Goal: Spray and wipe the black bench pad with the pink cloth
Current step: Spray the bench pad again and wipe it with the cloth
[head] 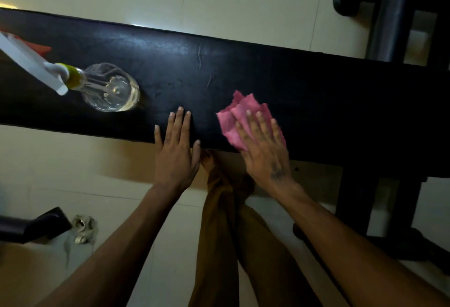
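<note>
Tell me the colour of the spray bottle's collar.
Yellow-green, on the spray bottle below its white head; the head view shows it.

Right hand [264, 151] hides part of pink cloth [233, 118]

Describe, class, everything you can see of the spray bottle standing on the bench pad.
The spray bottle stands upright on the black bench pad, toward its left end, seen almost from above. Its body looks like clear plastic, rounded, with a thin dip tube inside and a little pale yellowish liquid at the bottom. A yellow-green collar joins it to a white trigger head with a red-orange part, which runs out of frame. No hand touches it; the left hand rests flat on the pad's near edge to its right.
</note>
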Demonstrator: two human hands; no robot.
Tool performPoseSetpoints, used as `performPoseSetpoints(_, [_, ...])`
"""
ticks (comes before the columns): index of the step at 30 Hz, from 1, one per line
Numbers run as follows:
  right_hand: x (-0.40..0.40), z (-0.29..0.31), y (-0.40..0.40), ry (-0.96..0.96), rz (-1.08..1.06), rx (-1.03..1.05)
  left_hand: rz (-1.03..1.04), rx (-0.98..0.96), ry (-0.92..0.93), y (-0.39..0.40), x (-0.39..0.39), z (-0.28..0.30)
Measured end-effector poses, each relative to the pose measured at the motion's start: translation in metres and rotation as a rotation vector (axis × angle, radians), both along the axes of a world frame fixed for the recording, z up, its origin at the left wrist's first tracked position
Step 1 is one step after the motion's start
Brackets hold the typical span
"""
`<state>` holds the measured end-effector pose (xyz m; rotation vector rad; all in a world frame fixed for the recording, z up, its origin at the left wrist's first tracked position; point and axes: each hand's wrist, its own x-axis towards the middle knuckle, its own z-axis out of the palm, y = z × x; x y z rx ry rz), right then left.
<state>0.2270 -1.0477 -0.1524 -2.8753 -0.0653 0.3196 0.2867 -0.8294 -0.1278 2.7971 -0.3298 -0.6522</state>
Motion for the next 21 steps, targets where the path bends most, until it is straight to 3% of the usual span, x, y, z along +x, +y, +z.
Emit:
performPoseSetpoints(2, [-0.017, 0.001, -0.036, 0.007, -0.200, -0.070, 0.031, -0.012, 0.011, -0.007, -0.003, 0.001])
performPoseSetpoints(6, [-0.033, 0.011, -0.099, 0.061, -0.851, -0.056, 0.108, -0.020, 0.024, -0.022, -0.007, 0.006])
performPoseSetpoints(9, [-0.014, 0.010, -0.095, 0.093, -1.127, -0.026, 0.125, 0.003, 0.032, -0.031, -0.008, 0.006])
performPoseSetpoints(11, [-0.007, 0.011, -0.064, 0.142, -1.028, -0.032, 0.121, 0.032, 0.045, -0.032, -0.009, 0.008])
performPoseSetpoints(15, [-0.031, 0.011, 0.007, 0.125, -0.339, 0.039, 0.074, 0.114, 0.078, -0.034, -0.007, 0.014])
performPoseSetpoints(17, [-0.042, 0.006, 0.004, 0.159, -0.095, -0.015, 0.044, 0.149, 0.096, -0.035, -0.004, 0.017])
performPoseSetpoints(19, [-0.040, 0.003, -0.027, 0.170, -0.060, -0.068, 0.023, 0.148, 0.116, -0.034, -0.001, 0.019])
performPoseSetpoints(21, [-0.031, 0.003, -0.063, 0.128, -0.257, -0.131, -0.009, 0.146, 0.122, -0.031, 0.001, 0.021])
